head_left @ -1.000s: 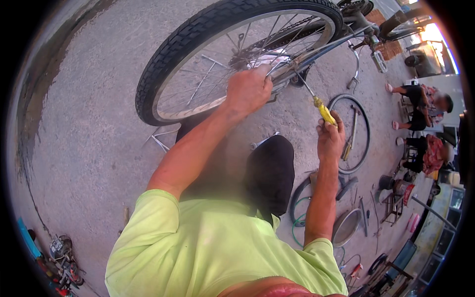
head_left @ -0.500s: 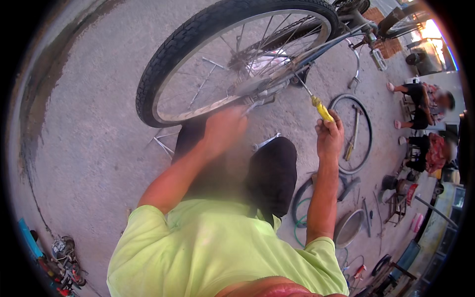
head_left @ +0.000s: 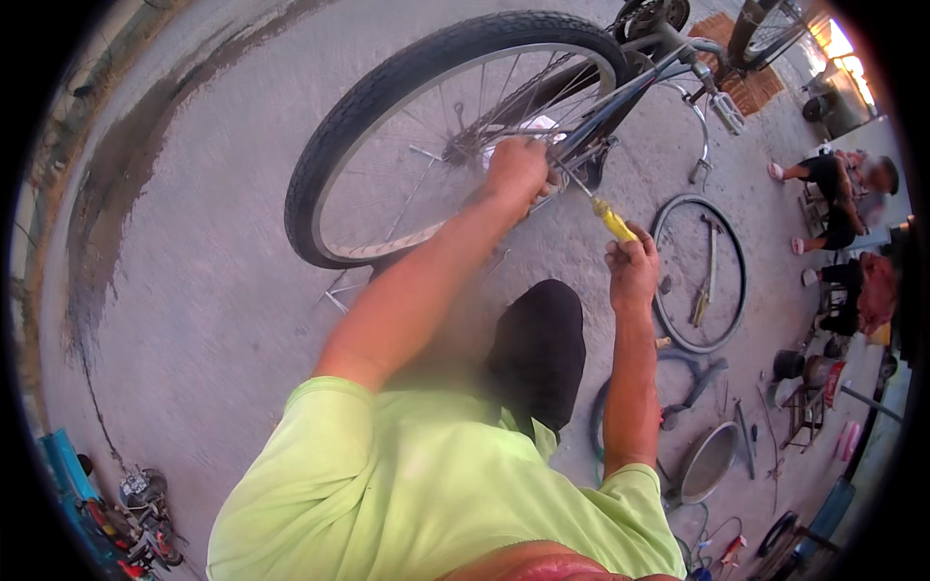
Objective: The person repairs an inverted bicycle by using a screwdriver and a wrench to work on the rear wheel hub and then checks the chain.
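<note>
My right hand (head_left: 634, 269) is closed on the yellow handle of a screwdriver (head_left: 612, 221), whose metal shaft slants up and left toward the bicycle frame (head_left: 635, 87). At the hub area of the bicycle wheel (head_left: 320, 165), my left hand (head_left: 518, 171) is closed, its fingers curled beside the frame tubes and the shaft's tip. What those fingers grip is hidden behind the hand. The wheel has a black knobbly tyre and a silver rim, and it stands in front of me. A pedal (head_left: 727, 111) and the chainring (head_left: 651, 15) show farther up the frame.
On the ground to the right lies a loose tyre (head_left: 741, 261) with a hammer (head_left: 712, 257) inside it. Nearer are a grey metal basin (head_left: 707, 465) and an inner tube (head_left: 693, 373). Two people sit at the far right. A motorcycle (head_left: 145, 513) stands at the lower left.
My left hand has moved up and right, from the wheel's lower edge to beside the screwdriver's tip. The right hand still holds the screwdriver. The view has shifted slightly.
</note>
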{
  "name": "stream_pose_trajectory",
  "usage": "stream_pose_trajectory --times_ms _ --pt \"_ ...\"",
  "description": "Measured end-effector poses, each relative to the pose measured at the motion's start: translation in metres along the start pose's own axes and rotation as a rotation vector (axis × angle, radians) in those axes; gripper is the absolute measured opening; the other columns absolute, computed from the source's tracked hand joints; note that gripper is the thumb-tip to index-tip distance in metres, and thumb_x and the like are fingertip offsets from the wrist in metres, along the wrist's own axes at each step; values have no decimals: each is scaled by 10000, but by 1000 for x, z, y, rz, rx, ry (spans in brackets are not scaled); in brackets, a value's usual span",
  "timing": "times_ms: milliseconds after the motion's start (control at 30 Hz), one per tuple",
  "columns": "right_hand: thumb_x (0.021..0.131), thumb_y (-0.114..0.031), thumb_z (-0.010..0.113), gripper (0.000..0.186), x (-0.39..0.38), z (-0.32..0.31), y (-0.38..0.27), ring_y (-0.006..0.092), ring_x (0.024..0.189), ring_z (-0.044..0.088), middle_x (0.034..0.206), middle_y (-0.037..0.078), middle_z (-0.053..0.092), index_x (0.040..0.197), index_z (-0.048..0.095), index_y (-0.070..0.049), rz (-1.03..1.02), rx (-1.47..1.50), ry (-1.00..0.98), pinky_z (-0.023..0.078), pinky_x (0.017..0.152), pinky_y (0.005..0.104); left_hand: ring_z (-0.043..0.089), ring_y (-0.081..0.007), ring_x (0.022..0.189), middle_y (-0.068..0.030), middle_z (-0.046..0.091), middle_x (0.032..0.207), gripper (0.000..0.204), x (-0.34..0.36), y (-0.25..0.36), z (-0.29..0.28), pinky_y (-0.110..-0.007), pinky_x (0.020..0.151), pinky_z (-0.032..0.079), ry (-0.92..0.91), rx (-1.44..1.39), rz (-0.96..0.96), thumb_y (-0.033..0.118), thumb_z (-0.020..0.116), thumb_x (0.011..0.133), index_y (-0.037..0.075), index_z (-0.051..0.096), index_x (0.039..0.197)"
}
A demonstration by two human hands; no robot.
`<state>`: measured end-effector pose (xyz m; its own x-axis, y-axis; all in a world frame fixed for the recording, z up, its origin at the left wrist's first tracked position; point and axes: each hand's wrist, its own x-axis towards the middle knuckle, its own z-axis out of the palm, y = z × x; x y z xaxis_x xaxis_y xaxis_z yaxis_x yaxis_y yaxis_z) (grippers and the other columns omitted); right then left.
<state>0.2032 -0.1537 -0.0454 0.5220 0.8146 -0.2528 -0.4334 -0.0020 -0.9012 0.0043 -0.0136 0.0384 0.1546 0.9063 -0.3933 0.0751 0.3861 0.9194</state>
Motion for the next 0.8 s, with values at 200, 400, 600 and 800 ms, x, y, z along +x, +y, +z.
stream_pose_trajectory --times_ms 200,400,600,800 --pt "972 -152 569 262 -2 2 -11 128 636 606 837 60 656 1186 604 -5 45 -210 -8 493 568 256 386 -104 461 3 522 674 119 21 -5 26 -304 427 305 72 -590 -292 214 571 993 110 627 976" --pt "1022 -269 565 280 1 -19 -8 124 616 588 777 46 648 1091 627 -5 -37 -430 -127 455 568 260 323 -73 447 59 433 628 148 36 -20 37 -270 450 264 189 -786 -326 213 606 1013 152 574 882" --pt "989 -167 633 212 -11 -9 -6 127 742 593 979 81 619 1114 608 2 -747 -696 -78 468 673 264 297 -72 423 73 397 594 183 35 -21 38 -269 447 251 198 -841 -300 197 605 1014 157 547 845" --pt "984 -141 634 244 -20 9 -14 136 720 602 1145 132 595 1170 604 13 -516 -473 -61 486 651 286 299 -69 420 72 396 598 165 42 -24 35 -266 440 251 182 -866 -305 185 599 1014 158 547 860"
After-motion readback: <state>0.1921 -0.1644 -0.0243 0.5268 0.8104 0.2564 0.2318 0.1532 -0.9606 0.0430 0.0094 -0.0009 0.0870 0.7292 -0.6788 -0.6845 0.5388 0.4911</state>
